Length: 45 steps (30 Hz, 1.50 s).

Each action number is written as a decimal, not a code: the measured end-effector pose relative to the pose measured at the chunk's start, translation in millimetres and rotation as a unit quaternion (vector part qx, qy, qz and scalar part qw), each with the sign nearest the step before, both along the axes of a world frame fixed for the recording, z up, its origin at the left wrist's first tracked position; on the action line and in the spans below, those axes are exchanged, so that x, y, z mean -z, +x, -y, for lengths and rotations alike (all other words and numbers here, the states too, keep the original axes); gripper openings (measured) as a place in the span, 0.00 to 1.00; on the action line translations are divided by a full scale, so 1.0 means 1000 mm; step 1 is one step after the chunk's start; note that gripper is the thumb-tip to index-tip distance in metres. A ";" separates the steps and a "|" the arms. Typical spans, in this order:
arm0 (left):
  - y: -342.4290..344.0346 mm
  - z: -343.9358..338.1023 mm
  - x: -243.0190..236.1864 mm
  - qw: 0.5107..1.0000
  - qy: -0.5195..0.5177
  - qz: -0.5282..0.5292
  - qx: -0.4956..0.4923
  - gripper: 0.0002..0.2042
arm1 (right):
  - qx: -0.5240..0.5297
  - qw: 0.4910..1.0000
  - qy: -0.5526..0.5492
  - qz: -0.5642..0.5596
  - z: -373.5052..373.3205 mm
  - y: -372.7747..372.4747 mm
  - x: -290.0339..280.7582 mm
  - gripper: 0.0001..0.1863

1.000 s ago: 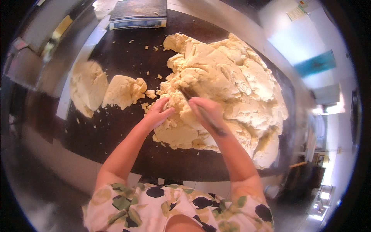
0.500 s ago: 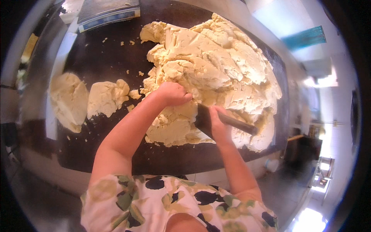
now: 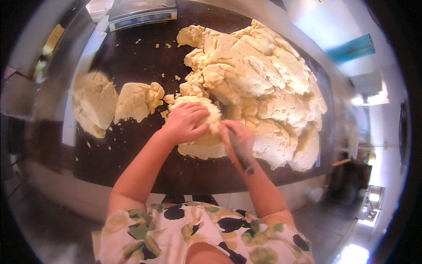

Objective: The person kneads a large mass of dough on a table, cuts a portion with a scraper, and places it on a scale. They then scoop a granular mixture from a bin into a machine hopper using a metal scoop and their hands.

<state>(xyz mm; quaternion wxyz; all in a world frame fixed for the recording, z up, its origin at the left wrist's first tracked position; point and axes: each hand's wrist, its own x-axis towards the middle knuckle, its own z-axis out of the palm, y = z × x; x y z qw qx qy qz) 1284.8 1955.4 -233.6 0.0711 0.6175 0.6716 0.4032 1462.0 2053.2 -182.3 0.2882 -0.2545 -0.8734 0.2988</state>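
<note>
A large mound of pale yellow dough (image 3: 268, 75) covers the right of the dark worktop. My left hand (image 3: 188, 123) rests on a dough section (image 3: 189, 148) at the mound's lower left, fingers curved over its top. My right hand (image 3: 235, 136) grips the grey-brown handle of a cutting tool (image 3: 241, 156); its blade is mostly hidden in a gap in the dough just right of my left hand. Two separate dough lumps, one large (image 3: 92, 103) and one smaller (image 3: 134, 101), lie to the left, with small crumbs around them.
A flat scale (image 3: 143, 15) stands at the back of the dark worktop (image 3: 123, 163). A long pale strip (image 3: 72, 123) runs along the left side. A teal object (image 3: 349, 48) and blurred equipment (image 3: 347, 176) are at the right, beyond the worktop.
My left hand has moved from a curled position higher up to lie over the dough. The tool's handle has swung from slanting rightward to steeper, and a gap now shows in the dough.
</note>
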 end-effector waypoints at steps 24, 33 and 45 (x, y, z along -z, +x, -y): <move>0.013 0.096 -0.018 0.989 -0.090 0.009 -0.119 0.21 | -0.045 0.997 0.061 0.018 -0.110 0.072 -0.002 0.32; 0.014 0.109 0.001 0.988 -0.030 0.007 -0.154 0.25 | -0.208 0.900 -0.335 -0.184 0.032 -0.029 0.118 0.34; 0.025 0.118 0.032 0.883 0.169 0.369 -0.234 0.38 | -0.250 0.815 -0.503 -0.143 0.006 -0.061 0.109 0.35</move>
